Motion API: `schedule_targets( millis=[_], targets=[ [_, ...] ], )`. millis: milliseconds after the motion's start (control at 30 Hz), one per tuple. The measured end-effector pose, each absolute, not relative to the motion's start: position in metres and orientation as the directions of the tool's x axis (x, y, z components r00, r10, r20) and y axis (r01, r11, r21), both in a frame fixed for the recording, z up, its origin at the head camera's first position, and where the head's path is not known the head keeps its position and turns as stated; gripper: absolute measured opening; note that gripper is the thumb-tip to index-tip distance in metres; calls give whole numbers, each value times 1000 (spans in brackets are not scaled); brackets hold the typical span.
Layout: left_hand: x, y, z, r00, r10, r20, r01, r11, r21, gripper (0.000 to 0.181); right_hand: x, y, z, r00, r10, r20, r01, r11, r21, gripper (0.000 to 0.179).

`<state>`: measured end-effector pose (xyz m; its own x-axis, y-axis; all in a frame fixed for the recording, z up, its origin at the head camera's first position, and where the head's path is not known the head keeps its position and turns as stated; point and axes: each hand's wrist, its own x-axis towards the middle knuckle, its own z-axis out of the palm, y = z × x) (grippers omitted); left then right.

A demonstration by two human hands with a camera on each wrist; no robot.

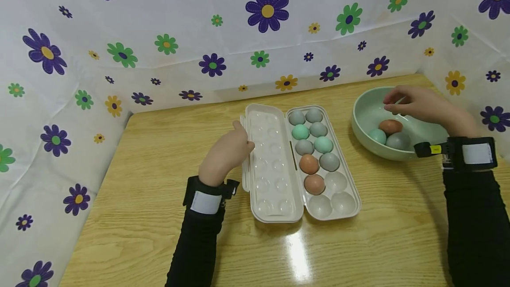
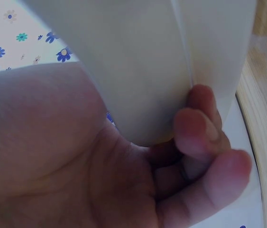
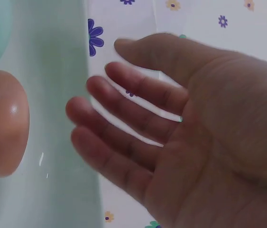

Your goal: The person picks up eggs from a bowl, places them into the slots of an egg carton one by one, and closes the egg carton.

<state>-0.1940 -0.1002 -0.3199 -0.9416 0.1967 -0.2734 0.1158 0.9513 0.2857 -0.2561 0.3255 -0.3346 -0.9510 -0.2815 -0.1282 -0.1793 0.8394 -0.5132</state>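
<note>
A white plastic egg carton point(image 1: 275, 214) lies opened out on the table. My left hand point(image 1: 227, 154) is at the left edge of its lid; in the left wrist view the fingers point(image 2: 197, 133) curl round that edge. Grey, mint-green and brown eggs sit in the cups of the right half, among them a brown egg point(image 1: 314, 184) nearest me. Over the light green bowl point(image 1: 360, 138) hovers my right hand point(image 1: 418, 103), holding nothing, its fingers loosely bent. In the bowl lie a brown egg point(image 1: 390, 126), a blue-green egg point(image 1: 377, 136) and a grey egg point(image 1: 398, 141).
The wooden table point(image 1: 159, 167) carries the carton in the middle and the bowl at the right. A white flowered cloth point(image 1: 179, 21) rises behind the table and along both sides. Bare cups point(image 1: 343, 203) show at the carton's near end.
</note>
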Motion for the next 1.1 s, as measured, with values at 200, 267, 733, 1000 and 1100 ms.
schedule_targets(
  millis=[200,267,733,1000,1100],
  targets=[
    [-194,-100,-319,-941,193,-276,110,950,291,74,-258,332,-340,-941,-269,-203,-151,874,-461,53],
    [-193,-100,-319,-941,186,-281,101,951,292,74,-259,334,-343,-937,-267,-227,-145,885,-443,52],
    [-194,-100,-320,-939,186,-290,97,950,296,74,-264,337,-360,-917,-307,-253,-158,864,-479,42],
    [-195,-99,-320,-942,183,-282,97,951,294,74,-265,337,-363,-906,-277,-319,-111,884,-453,56],
    [-195,-99,-320,-944,188,-272,105,950,293,74,-264,337,-363,-901,-269,-340,-98,891,-444,65]
  ],
)
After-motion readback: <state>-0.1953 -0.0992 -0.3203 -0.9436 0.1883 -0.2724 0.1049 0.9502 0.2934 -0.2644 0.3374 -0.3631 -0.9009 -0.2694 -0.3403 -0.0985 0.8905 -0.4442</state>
